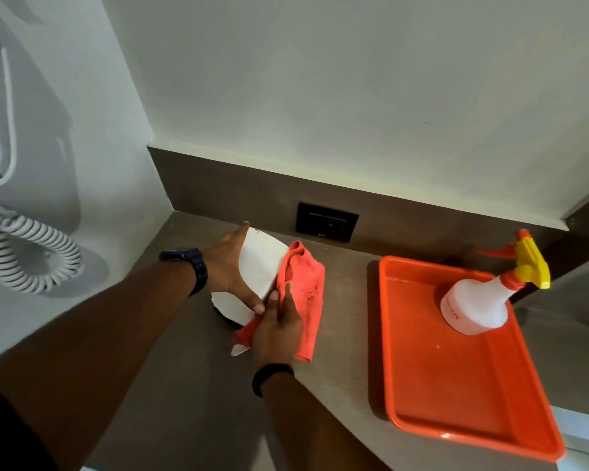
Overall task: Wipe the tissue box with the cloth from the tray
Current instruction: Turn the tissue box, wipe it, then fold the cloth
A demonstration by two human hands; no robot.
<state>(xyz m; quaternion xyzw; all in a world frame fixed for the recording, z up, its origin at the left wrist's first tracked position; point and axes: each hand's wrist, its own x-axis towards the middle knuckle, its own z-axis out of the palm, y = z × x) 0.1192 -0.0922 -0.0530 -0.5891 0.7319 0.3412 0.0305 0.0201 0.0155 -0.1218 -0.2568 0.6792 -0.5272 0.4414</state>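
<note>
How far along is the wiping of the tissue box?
Done: the cloth is off the tray, where only the spray bottle stands. In hand: the left hand holds the tissue box while the right hand grips the cloth against its side. Left: the wiping itself; how much is already wiped cannot be told.

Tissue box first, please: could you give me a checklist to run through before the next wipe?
1. Tissue box steadied by the left hand: ok.
2. Cloth gripped in the right hand: ok.
3. Cloth touching the box's right side: ok.
4. Spray bottle upright on the tray, apart from both hands: ok.
5. Cloth damp enough: cannot tell.
6. Box's far side already wiped: cannot tell.
</note>
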